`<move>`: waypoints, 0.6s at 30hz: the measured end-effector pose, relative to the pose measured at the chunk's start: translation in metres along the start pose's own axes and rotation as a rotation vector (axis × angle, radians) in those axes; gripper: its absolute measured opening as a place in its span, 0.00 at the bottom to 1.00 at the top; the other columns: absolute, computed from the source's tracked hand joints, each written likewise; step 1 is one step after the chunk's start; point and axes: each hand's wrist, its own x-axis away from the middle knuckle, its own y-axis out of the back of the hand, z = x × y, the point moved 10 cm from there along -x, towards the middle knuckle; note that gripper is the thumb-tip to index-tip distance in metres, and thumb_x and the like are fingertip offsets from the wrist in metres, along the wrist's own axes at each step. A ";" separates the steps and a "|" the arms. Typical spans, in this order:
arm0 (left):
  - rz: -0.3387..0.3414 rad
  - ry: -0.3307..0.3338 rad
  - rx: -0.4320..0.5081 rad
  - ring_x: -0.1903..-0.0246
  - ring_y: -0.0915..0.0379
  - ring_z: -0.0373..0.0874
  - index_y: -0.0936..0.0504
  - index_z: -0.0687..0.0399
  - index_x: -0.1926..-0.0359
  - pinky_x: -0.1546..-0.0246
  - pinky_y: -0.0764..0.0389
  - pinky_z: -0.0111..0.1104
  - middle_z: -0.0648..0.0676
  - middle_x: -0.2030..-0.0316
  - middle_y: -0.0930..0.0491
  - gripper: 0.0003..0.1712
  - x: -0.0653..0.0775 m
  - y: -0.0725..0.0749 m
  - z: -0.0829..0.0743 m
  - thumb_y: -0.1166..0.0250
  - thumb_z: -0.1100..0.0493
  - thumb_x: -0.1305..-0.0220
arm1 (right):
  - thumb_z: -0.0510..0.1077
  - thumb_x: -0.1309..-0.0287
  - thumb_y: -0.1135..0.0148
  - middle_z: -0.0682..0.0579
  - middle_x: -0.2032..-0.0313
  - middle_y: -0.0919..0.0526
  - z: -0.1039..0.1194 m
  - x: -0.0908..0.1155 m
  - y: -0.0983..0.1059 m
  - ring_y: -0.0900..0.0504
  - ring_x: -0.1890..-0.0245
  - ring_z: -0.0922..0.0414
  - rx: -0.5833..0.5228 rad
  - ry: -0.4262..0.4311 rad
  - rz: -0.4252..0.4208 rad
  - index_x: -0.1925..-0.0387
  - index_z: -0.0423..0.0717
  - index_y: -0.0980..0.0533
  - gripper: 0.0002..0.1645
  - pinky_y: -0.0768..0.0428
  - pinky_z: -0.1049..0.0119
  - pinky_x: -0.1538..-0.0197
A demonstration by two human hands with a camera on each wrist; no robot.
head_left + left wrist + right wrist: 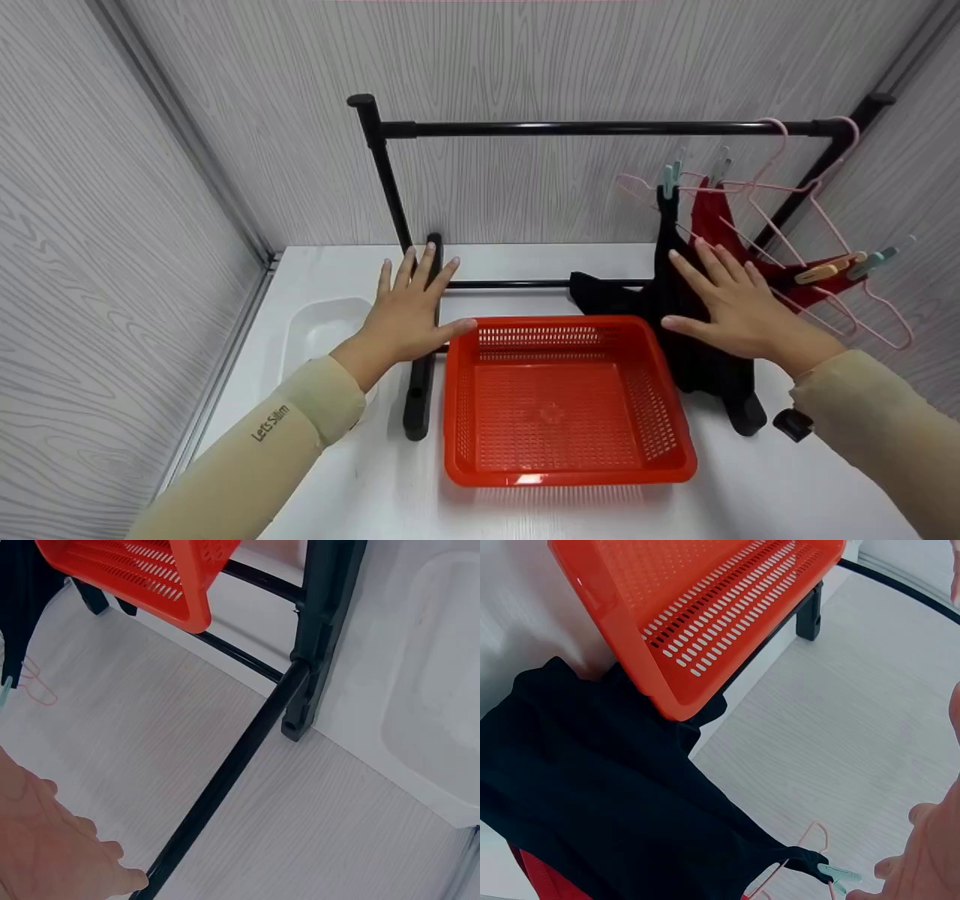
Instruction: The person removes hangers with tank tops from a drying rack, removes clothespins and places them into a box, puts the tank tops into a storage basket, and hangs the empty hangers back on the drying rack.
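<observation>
Both hands are spread with straight fingers and hold nothing. In the head view my left hand hovers over the left side of a black clothes rack, near the back left corner of a red plastic basket. My right hand is above a black garment on the rack's right side. That garment hangs by a teal clothespin from a pink hanger. Behind it a red garment hangs on another pink hanger. The basket has no contents in view.
A shallow white basin lies at the left of the white table. Yellow clothespins and a teal one are clipped at the hangers' right ends. Grey wood-grain panels enclose the back and sides.
</observation>
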 end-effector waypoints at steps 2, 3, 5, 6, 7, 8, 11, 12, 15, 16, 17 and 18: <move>0.001 -0.004 -0.001 0.23 0.80 0.57 0.63 0.37 0.20 0.29 0.76 0.57 0.57 0.21 0.71 0.57 -0.002 0.000 -0.003 0.62 0.15 0.40 | 0.71 0.35 0.48 0.37 0.22 0.67 -0.001 0.001 0.001 0.67 0.24 0.33 -0.005 -0.006 0.001 0.20 0.59 0.63 0.56 0.67 0.29 0.31; 0.000 -0.008 -0.001 0.23 0.79 0.57 0.63 0.37 0.20 0.28 0.75 0.57 0.57 0.21 0.70 0.57 -0.003 0.000 -0.004 0.62 0.16 0.40 | 0.71 0.35 0.48 0.37 0.22 0.67 -0.001 0.001 0.002 0.66 0.24 0.33 -0.007 -0.008 0.001 0.20 0.59 0.63 0.55 0.67 0.29 0.31; -0.003 -0.015 -0.005 0.23 0.78 0.57 0.62 0.37 0.20 0.28 0.74 0.57 0.57 0.21 0.69 0.56 -0.005 0.000 -0.008 0.62 0.16 0.39 | 0.71 0.35 0.48 0.37 0.22 0.68 -0.002 0.002 0.004 0.66 0.24 0.32 -0.010 -0.014 0.001 0.20 0.59 0.63 0.55 0.68 0.30 0.31; -0.004 -0.017 -0.006 0.23 0.77 0.57 0.62 0.37 0.20 0.28 0.73 0.57 0.57 0.21 0.68 0.56 -0.006 0.000 -0.010 0.62 0.16 0.39 | 0.71 0.35 0.48 0.37 0.22 0.68 -0.003 0.003 0.005 0.66 0.24 0.32 -0.013 -0.017 0.002 0.20 0.59 0.63 0.55 0.68 0.30 0.30; -0.004 -0.020 -0.005 0.23 0.77 0.57 0.62 0.37 0.20 0.28 0.72 0.57 0.57 0.21 0.67 0.55 -0.007 -0.001 -0.012 0.62 0.17 0.38 | 0.71 0.34 0.48 0.37 0.22 0.68 -0.004 0.003 0.005 0.66 0.25 0.32 -0.015 -0.019 0.001 0.20 0.59 0.63 0.55 0.68 0.30 0.31; -0.004 -0.023 -0.006 0.23 0.76 0.57 0.61 0.37 0.19 0.27 0.71 0.56 0.57 0.21 0.67 0.55 -0.008 -0.001 -0.014 0.62 0.17 0.38 | 0.71 0.34 0.48 0.37 0.22 0.68 -0.004 0.004 0.006 0.66 0.25 0.31 -0.017 -0.021 0.002 0.20 0.59 0.63 0.55 0.67 0.30 0.31; -0.008 -0.038 0.002 0.23 0.74 0.58 0.60 0.37 0.19 0.27 0.69 0.57 0.57 0.21 0.67 0.55 -0.010 -0.001 -0.021 0.63 0.16 0.38 | 0.70 0.34 0.48 0.37 0.22 0.68 -0.008 0.006 0.006 0.66 0.25 0.31 -0.023 -0.030 0.002 0.20 0.59 0.63 0.55 0.67 0.29 0.31; -0.008 -0.040 0.005 0.23 0.74 0.58 0.60 0.37 0.19 0.27 0.68 0.57 0.57 0.21 0.67 0.55 -0.011 -0.001 -0.023 0.63 0.16 0.39 | 0.70 0.34 0.48 0.37 0.22 0.68 -0.008 0.007 0.007 0.66 0.25 0.30 -0.026 -0.034 0.001 0.20 0.59 0.63 0.55 0.67 0.28 0.31; -0.010 -0.050 0.018 0.23 0.74 0.58 0.60 0.37 0.19 0.27 0.67 0.56 0.57 0.21 0.66 0.55 -0.014 0.000 -0.028 0.63 0.16 0.38 | 0.70 0.34 0.48 0.36 0.22 0.67 -0.011 0.009 0.010 0.65 0.25 0.30 -0.024 -0.042 -0.009 0.20 0.58 0.63 0.54 0.65 0.27 0.32; -0.016 -0.055 0.019 0.23 0.74 0.58 0.59 0.37 0.19 0.27 0.67 0.56 0.58 0.21 0.65 0.55 -0.015 0.001 -0.030 0.63 0.17 0.38 | 0.70 0.34 0.48 0.36 0.22 0.67 -0.011 0.009 0.011 0.65 0.25 0.30 -0.027 -0.045 -0.012 0.20 0.59 0.63 0.54 0.65 0.27 0.32; -0.019 -0.059 0.020 0.22 0.73 0.57 0.59 0.37 0.19 0.27 0.67 0.56 0.58 0.21 0.65 0.54 -0.016 0.001 -0.032 0.63 0.17 0.38 | 0.70 0.34 0.48 0.36 0.22 0.66 -0.012 0.009 0.013 0.65 0.25 0.30 -0.026 -0.047 -0.016 0.20 0.58 0.63 0.54 0.65 0.27 0.32; -0.024 -0.064 0.019 0.22 0.73 0.57 0.59 0.37 0.19 0.26 0.67 0.55 0.57 0.21 0.64 0.54 -0.017 0.002 -0.034 0.62 0.17 0.37 | 0.70 0.34 0.48 0.36 0.22 0.66 -0.012 0.010 0.014 0.65 0.25 0.30 -0.027 -0.049 -0.020 0.20 0.58 0.63 0.54 0.64 0.27 0.32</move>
